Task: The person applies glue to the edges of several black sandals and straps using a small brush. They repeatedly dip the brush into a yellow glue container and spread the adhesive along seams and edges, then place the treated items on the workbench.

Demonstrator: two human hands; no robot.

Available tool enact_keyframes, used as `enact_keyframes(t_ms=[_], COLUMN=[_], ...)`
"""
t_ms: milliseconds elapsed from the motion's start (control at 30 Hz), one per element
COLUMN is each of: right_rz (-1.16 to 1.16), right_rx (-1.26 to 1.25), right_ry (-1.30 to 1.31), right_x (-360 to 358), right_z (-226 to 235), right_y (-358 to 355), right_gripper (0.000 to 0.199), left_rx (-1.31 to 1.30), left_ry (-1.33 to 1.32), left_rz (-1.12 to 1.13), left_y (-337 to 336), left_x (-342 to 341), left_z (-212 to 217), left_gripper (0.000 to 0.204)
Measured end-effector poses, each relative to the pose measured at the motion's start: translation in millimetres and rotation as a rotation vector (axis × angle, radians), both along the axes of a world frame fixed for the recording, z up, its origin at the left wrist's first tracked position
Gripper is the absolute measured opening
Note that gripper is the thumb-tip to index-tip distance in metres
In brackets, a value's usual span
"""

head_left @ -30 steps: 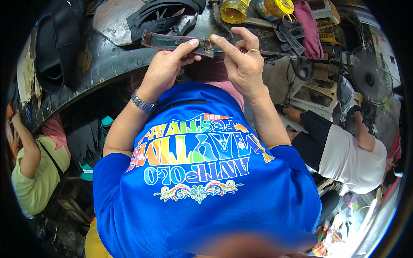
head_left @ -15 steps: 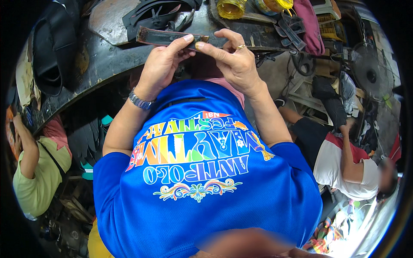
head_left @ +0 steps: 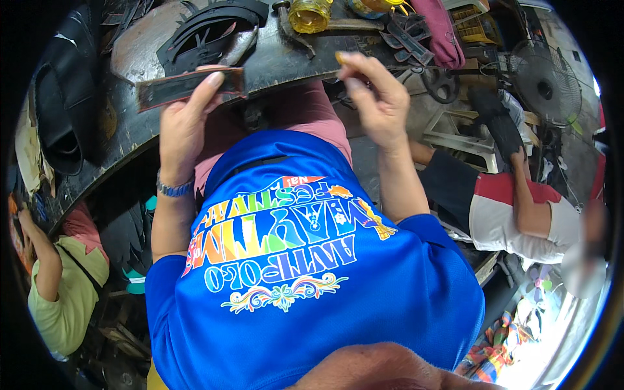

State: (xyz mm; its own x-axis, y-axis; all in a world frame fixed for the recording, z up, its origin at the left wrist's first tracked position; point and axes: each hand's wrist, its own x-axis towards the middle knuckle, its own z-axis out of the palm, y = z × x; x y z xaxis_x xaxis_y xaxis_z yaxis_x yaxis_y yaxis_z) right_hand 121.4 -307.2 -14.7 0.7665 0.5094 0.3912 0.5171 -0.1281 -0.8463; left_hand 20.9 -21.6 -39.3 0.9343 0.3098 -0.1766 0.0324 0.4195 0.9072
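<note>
My left hand is closed on a flat, dark leather strap with reddish edges, its thumb lying across the top. The strap is over the near edge of the dark worktable. To the right, my right hand is raised near the table edge, thumb and forefinger apart, nothing seen held. A yellowish smear shows on its forefinger tip. Farther back on the table stands a glass jar of yellow, sticky-looking stuff. Beside it lies a hammer. Curved black leather pieces lie beyond my left hand.
A large black leather piece covers the table's left end. Dark straps and a maroon cloth lie at the right. A fan stands farther right. One person sits at left, another at right.
My hands have parted: the left carried the strap leftward, and the right came off it and moved right. The view has shifted slightly.
</note>
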Motion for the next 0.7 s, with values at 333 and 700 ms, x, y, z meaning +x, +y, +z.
enact_keyframes(t_ms=[333, 700], right_rz=[-0.205, 0.077], right_rx=[-1.476, -0.027], right_ry=[0.309, 0.323], right_x=[37, 13], right_z=[-95, 30], right_y=[-94, 33], right_gripper=[0.039, 0.058], left_rx=[0.194, 0.408], left_ry=[0.039, -0.047], left_rz=[-0.041, -0.238], left_y=[-5, -27], left_x=[-11, 19], left_z=[11, 7], left_gripper=[0.016, 0.029])
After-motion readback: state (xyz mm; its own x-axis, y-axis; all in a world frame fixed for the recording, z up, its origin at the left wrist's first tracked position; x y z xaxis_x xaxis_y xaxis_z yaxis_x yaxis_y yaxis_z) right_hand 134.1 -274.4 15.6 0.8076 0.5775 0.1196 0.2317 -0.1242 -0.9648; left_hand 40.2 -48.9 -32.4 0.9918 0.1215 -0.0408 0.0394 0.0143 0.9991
